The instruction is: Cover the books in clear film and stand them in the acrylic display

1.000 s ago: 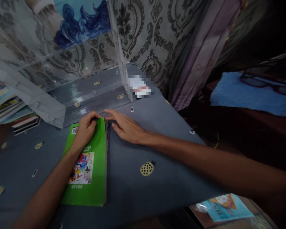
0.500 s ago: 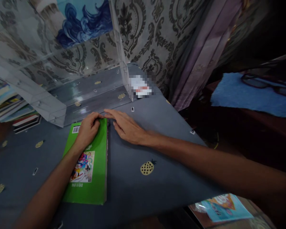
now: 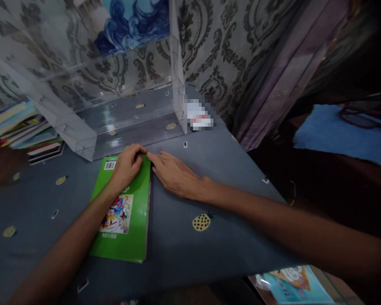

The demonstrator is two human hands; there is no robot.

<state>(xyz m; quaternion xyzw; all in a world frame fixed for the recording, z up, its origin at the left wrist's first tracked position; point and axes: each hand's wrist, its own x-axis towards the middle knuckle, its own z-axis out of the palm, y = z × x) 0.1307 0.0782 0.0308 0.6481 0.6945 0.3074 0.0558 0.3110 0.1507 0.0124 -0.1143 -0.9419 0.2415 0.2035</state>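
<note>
A green paperback book lies flat on the cloth-covered table, with a barcode at its far end and a colourful picture on its cover. My left hand rests on the upper part of the book, its fingers bent together over the far right corner. Beside the book's right edge is my right hand, fingers stretched towards that same corner. Its index fingertip meets the corner by my left fingers. The right thumb is close to the book's edge; whether it touches cannot be made out.
Behind the book stands a clear acrylic shelf. Stacked books lie at its left, a blurred white and red item at its right. Glasses rest on a blue cloth at the right. A light blue packet lies below the table edge.
The view has shifted, so the table scene appears further right. My right hand has come closer to the book's far right corner and its fingers bend more. My left hand stays on the book.
</note>
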